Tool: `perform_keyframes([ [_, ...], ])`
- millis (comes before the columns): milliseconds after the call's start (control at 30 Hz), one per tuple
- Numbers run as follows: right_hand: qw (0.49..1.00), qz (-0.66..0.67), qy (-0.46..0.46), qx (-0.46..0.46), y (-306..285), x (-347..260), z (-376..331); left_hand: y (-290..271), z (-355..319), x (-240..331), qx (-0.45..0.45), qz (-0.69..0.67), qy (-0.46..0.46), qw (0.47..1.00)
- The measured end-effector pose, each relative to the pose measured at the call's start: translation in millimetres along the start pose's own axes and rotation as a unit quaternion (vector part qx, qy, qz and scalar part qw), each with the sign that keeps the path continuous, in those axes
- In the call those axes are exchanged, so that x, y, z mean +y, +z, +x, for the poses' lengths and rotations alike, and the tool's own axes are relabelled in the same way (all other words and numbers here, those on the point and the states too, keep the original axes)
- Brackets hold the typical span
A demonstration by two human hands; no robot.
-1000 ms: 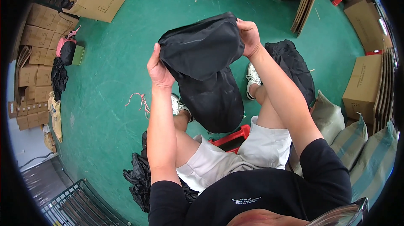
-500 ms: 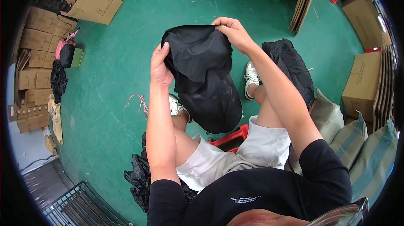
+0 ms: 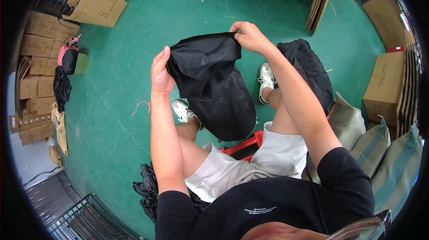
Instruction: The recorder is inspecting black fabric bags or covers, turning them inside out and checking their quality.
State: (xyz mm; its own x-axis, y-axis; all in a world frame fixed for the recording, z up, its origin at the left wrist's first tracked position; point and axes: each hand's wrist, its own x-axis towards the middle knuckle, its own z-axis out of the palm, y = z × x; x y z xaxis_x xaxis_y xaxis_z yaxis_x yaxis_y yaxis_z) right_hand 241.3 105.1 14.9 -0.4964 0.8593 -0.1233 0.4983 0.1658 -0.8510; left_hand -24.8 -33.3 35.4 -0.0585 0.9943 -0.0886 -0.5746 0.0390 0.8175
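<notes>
Head view: black bag [image 3: 216,85] between the white shoes [image 3: 267,79], top edge held up. Left hand [image 3: 161,72] holds one side, fingers mostly hidden; right hand [image 3: 251,38] pinches the other. I judge the step as spreading the mouth; next calls for steady, even tension.

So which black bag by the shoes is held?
The bag between the shoes: left hand and right hand hold it; the other bag, right of both shoes, is untouched.

L hand [image 3: 161,74]: raised, thumb pointed up, fingers mostly hid.
R hand [image 3: 251,38]: raised, fingers curled in pinch.
L forearm [image 3: 165,139]: extended fwd.
R forearm [image 3: 298,87]: angled fwd/inwd.
</notes>
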Motion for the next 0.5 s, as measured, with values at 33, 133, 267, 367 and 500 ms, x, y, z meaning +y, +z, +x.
perform_keyframes([
  [33, 0.998, -0.056, -0.024, 0.020, 2, 2, 1, 2, 0, 1, -0.007, 0.007, 0.001, 1.000],
  [133, 0.985, -0.141, -0.046, 0.093, 10, 13, 6, 7, -1, -1, -0.015, 0.006, 0.003, 1.000],
  [267, 0.980, -0.161, 0.017, 0.116, 16, 14, 7, 13, -1, -4, 0.013, -0.034, 0.009, 0.999],
  [367, 0.988, -0.088, 0.061, 0.109, 12, 13, 15, 12, 3, 1, 0.058, -0.036, 0.031, 0.997],
  [500, 0.718, 0.675, 0.044, -0.165, -9, -2, 3, 0, -1, 4, 0.127, -0.021, 0.037, 0.991],
])
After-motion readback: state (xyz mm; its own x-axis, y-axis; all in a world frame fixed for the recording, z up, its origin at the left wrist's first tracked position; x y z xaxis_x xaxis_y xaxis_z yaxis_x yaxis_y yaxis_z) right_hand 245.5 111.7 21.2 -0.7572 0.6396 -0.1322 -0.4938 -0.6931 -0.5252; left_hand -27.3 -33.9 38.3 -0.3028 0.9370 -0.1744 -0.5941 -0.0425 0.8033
